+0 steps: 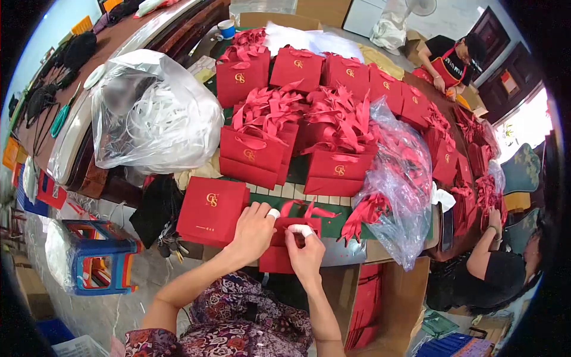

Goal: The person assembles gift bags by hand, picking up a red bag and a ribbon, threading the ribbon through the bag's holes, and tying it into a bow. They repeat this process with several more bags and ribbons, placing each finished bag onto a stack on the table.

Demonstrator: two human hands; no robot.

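Floral clothing (250, 333) is nearest; beyond it, the right hand (305, 253) curls narrowly over the red bag (275, 260), the left hand (253, 229), fingers bent, by its far left corner; grips unclear.

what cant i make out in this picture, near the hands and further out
Head view:
- Red bag between the hands: upper part hidden by the left hand and right hand.
- Small print on the larger red panel: too small to read.
- Inside the plastic bag at right: detail blurred by folds and glare.
- Co-worker at lower right: partly cut off by the lens's dark rim.
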